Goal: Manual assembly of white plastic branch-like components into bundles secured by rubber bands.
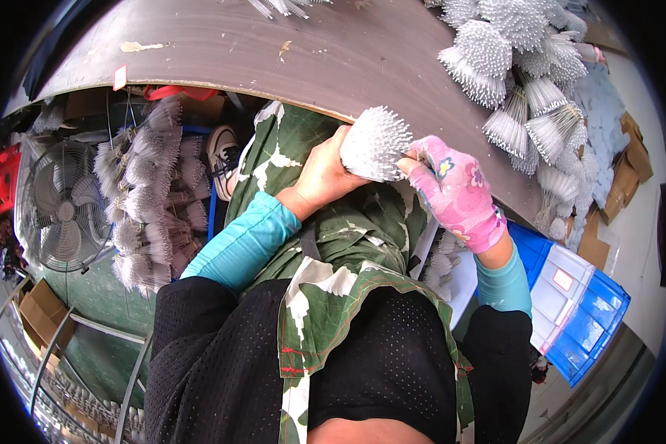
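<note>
My left hand point(324, 172) is closed round a bundle of thin white stems tipped with small white beads point(377, 143). The domed beaded head points up and away from me, and the stems below it are hidden by my hand and lap. On my right hand point(451, 191) is a pink flowered glove with bare fingertips showing. Its thumb and fingers pinch together at the right edge of the beaded head; anything between them is too small to make out. Both hands are above my camouflage apron point(348, 237), close to the table's near edge.
The brown table point(333, 55) curves across the front. Similar bead-tipped bundles point(525, 81) are heaped at its right end, and more bundles point(144, 192) stand below on the left. A fan point(65, 211) is at far left; a blue and white crate point(570, 296) lies at right.
</note>
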Available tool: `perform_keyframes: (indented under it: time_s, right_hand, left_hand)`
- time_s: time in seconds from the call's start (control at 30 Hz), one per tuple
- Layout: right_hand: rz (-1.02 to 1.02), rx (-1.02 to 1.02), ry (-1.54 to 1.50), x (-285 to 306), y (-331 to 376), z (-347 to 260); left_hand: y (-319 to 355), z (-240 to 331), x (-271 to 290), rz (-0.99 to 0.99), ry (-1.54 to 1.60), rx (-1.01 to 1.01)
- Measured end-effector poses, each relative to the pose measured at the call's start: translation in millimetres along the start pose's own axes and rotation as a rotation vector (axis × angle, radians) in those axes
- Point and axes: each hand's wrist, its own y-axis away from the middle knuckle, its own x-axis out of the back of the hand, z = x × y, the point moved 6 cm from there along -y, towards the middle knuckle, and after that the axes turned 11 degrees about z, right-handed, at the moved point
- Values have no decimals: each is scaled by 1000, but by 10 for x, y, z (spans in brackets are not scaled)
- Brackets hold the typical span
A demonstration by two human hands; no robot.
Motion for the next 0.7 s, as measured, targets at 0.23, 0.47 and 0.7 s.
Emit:
perform_keyframes:
  time_s: [0.23,0.47,0.7]
  right_hand:
    - [-3,34,57,-36,7,14]
    - [-239,-268,-282,-127,-56,247]
    - [-519,-644,-895,-286,-2,474]
  left_hand:
    - [9,4,-7,-3,-35,-16]
    - [4,28,15,-2,-58,-21]
    - [-18,48,7,-28,-80,-72]
